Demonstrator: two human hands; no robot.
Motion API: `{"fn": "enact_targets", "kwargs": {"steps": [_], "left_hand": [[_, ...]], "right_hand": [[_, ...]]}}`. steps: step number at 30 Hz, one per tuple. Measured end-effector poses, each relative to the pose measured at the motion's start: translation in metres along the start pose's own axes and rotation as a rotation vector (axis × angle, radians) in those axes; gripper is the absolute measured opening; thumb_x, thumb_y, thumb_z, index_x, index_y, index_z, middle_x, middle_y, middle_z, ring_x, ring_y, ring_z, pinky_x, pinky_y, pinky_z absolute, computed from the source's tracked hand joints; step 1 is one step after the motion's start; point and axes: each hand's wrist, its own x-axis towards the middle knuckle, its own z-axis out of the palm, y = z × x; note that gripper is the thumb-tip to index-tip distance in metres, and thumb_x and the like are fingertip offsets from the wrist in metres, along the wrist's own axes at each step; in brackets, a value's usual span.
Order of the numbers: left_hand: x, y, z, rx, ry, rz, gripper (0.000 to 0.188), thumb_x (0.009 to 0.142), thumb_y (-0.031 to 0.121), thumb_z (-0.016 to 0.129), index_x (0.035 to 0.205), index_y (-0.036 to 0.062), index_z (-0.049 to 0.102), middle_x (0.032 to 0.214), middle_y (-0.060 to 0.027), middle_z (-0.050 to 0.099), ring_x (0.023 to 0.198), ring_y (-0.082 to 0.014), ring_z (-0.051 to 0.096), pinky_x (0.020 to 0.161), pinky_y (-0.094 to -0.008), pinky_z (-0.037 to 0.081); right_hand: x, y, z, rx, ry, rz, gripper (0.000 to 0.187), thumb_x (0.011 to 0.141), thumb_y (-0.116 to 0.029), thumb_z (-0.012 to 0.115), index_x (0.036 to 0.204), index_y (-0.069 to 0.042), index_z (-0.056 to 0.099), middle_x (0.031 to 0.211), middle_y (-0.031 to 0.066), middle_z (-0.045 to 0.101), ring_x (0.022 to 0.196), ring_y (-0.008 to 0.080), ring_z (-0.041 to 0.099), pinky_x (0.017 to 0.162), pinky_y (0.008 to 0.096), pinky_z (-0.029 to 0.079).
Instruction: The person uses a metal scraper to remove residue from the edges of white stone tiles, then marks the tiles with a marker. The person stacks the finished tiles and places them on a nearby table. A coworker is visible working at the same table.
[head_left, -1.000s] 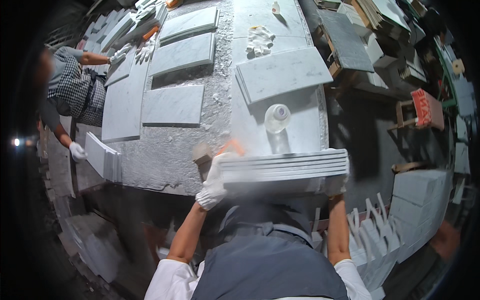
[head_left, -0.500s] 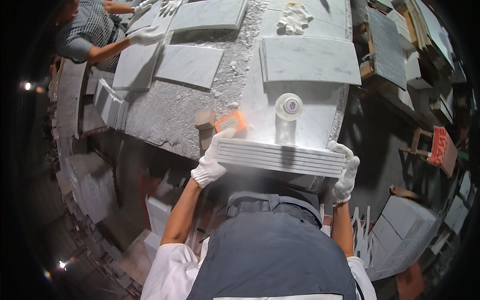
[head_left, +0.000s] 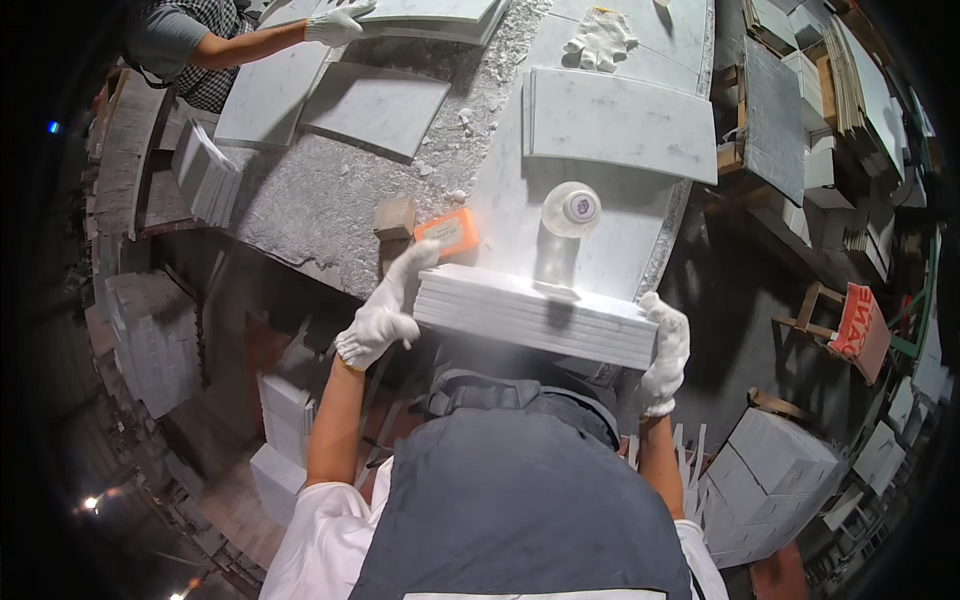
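Bench (head_left: pixel 290 205): wht slabs (head_left: pixel 620 122), clr btl (head_left: pixel 568 212), wht glove (head_left: pixel 600 40), orng blk (head_left: pixel 450 232), brn blk (head_left: pixel 394 215).

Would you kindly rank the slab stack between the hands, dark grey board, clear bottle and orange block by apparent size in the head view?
1. Slab stack
2. Dark grey board
3. Clear bottle and orange block: too alike to rank
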Motion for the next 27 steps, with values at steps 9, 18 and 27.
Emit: {"fn": "enact_targets", "kwargs": {"steps": [9, 18, 27], "left_hand": [[0.021, -0.026, 0.023, 0.248, 0.177, 0.222, 0.082, 0.104, 0.064, 0.042, 0.157, 0.0006, 0.036, 0.16, -0.0159, 0.041, 0.15, -0.03, 0.037, 0.118, -0.0425, 0.036], [0.027, -0.024, 0.022, 0.17, 0.113, 0.221, 0.076, 0.108, 0.058, 0.039, 0.154, -0.0024, 0.04, 0.157, -0.0151, 0.045, 0.149, -0.0268, 0.037, 0.124, -0.0405, 0.028], [0.024, -0.015, 0.036, 0.158, 0.161, 0.119, 0.094, 0.101, 0.075, 0.032, 0.153, -0.0027, 0.039, 0.153, -0.0187, 0.047, 0.143, -0.03, 0.044, 0.119, -0.0424, 0.037]], "right_hand": [[-0.01, -0.011, 0.004, 0.02, -0.035, -0.012, 0.057, 0.11, -0.04, 0.042, 0.137, 0.009, 0.054, 0.127, 0.0189, 0.065, 0.118, 0.0257, 0.06, 0.106, 0.0393, 0.045], [0.016, 0.053, -0.009, 0.297, -0.047, 0.081, 0.07, 0.111, -0.055, 0.03, 0.156, -0.002, 0.039, 0.157, 0.0121, 0.047, 0.146, 0.0234, 0.041, 0.123, 0.0416, 0.03], [0.022, 0.075, -0.018, -0.115, -0.048, -0.013, 0.047, 0.103, -0.026, 0.049, 0.143, -0.002, 0.055, 0.138, 0.0142, 0.061, 0.121, 0.0242, 0.06, 0.105, 0.0334, 0.046]]}}
